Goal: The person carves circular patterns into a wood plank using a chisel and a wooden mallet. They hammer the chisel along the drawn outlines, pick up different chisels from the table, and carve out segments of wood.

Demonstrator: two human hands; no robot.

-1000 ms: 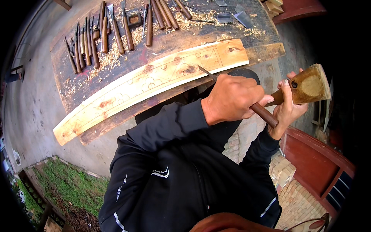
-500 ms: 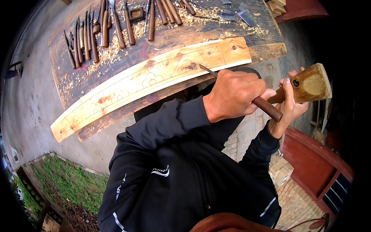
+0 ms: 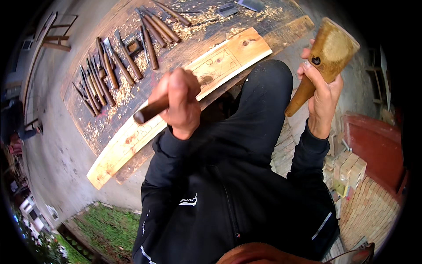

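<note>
Clearly, left hand [image 3: 178, 99]: nearer board [image 3: 231, 55]; clenched round wooden handle [image 3: 151, 111].
Board's long axis: 8-to-2 o'clock, past those fingers.
Right hand [image 3: 324, 90]: wrapped round mallet [image 3: 336, 50].

My mallet [image 3: 332, 53] is golden brown, paler yellowish patch, near-black knot. My tool handle [image 3: 150, 111]: dark brown. Board [image 3: 225, 65] is pale yellow, brown knots, thin dark curves and straight lines. My jacket [image 3: 250, 202]: black, white stripes. My trousers [image 3: 266, 94]: black. Grass [image 3: 107, 229]: green. Panel [image 3: 373, 147] at right: dull red.
</note>
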